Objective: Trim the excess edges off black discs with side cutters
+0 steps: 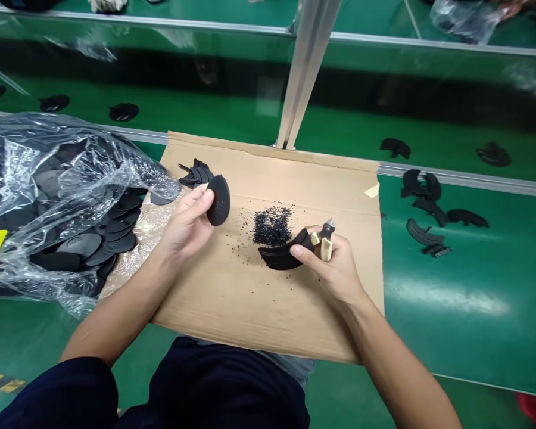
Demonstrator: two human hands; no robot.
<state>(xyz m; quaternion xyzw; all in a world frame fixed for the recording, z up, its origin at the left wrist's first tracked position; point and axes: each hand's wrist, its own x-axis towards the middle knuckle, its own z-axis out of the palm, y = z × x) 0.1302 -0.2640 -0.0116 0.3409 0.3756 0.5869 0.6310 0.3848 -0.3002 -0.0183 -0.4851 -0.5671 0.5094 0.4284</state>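
My left hand (188, 223) is closed on a black oval rubber piece (218, 199), held upright over the cardboard sheet (250, 298). My right hand (333, 262) grips small cutting pliers with cream handles (325, 238) and also pinches a curved black rubber strip (279, 255) that rests on the cardboard. A heap of black rubber crumbs (272, 225) lies between the two hands. A small stack of black pieces (195, 173) sits just behind the left hand.
A clear plastic bag (36, 196) full of black oval pieces lies at the left. Curved black offcuts (429, 208) are scattered on the green table at the right. A metal post (306, 65) rises behind the cardboard. More black pieces (123, 111) lie on the conveyor.
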